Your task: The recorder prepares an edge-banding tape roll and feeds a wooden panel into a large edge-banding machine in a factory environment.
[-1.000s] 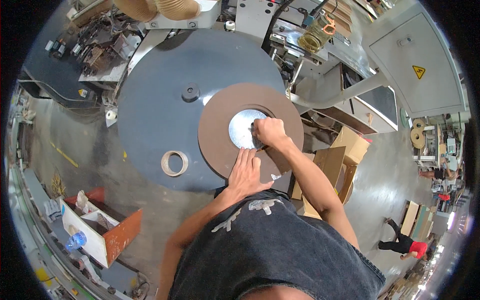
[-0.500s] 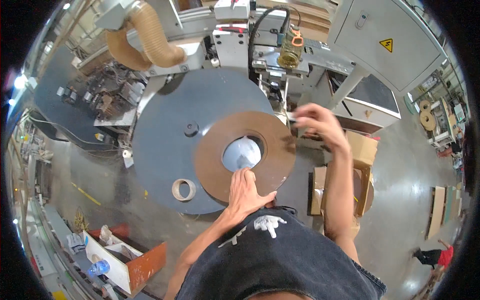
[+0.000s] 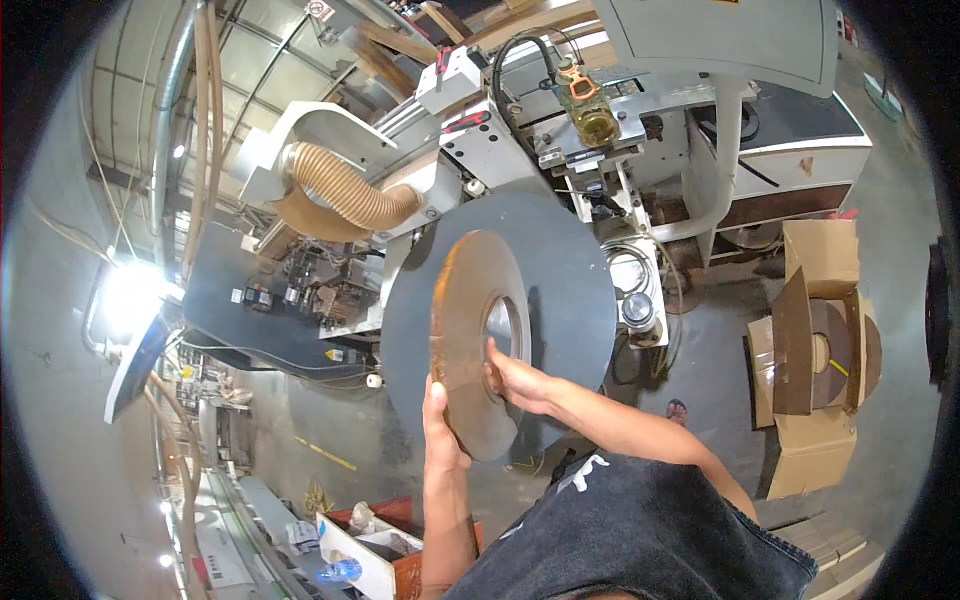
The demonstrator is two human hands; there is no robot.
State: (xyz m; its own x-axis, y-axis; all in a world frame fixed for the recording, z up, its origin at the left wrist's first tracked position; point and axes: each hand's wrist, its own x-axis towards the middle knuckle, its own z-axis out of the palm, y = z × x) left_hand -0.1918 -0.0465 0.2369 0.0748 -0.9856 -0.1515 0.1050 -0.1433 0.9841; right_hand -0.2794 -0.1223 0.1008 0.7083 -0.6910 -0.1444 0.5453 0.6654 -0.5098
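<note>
A large brown roll of edge banding (image 3: 462,350) stands tilted steeply over the round dark grey turntable (image 3: 572,290). Around its outer rim, at the near left, is my left hand (image 3: 438,430), gripping with the thumb on the roll's edge. My right hand (image 3: 518,384) holds the roll at its centre hole, with fingers hooked inside. Whether the roll's lower edge touches the turntable is hidden.
Behind the turntable is a machine with a tan ribbed hose (image 3: 350,188) and a yellowish bottle (image 3: 592,118). An open cardboard box (image 3: 795,345) containing brown rolls lies on the floor at right. A drawer-like box (image 3: 365,560) stands near left.
The roll has gone from lying flat on the turntable to standing tilted. My right hand came in to its centre hole; my left moved to its outer rim. The view has turned.
</note>
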